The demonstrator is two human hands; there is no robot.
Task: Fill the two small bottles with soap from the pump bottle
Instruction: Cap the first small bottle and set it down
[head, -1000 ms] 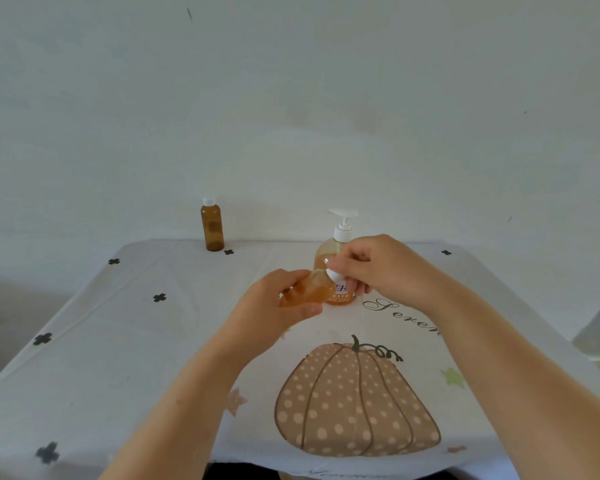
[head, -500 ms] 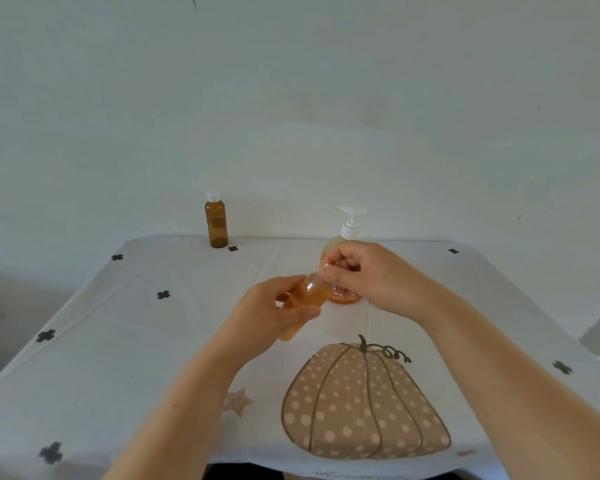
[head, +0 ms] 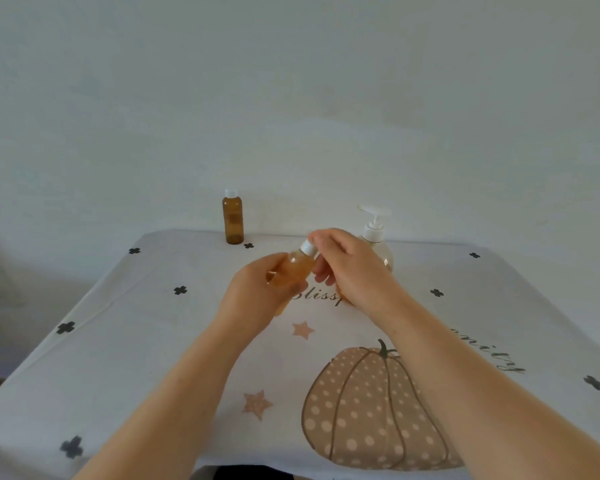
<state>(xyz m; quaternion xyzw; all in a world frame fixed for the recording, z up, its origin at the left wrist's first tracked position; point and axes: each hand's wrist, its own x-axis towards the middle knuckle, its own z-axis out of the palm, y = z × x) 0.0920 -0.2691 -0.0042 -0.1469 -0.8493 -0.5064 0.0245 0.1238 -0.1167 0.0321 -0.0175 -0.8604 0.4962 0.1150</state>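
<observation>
My left hand (head: 257, 296) grips a small amber bottle (head: 297, 266) tilted up to the right, held above the table. My right hand (head: 350, 268) pinches that bottle's white cap (head: 308, 247) with thumb and fingertips. Behind my right hand stands the pump bottle (head: 374, 237), clear with a white pump head; its lower body is hidden by the hand. A second small amber bottle (head: 232, 218) with a white cap stands upright at the table's far edge, to the left.
The table (head: 118, 358) carries a white cloth with black crosses, stars, lettering and a dotted pumpkin print (head: 371, 410). A plain white wall (head: 291, 98) rises right behind the far edge. Floor shows past the left edge.
Both hands have shifted the held bottle slightly left and up in view, away from the pump bottle. My right fingers stay on the white cap. The camera has tilted a little.
</observation>
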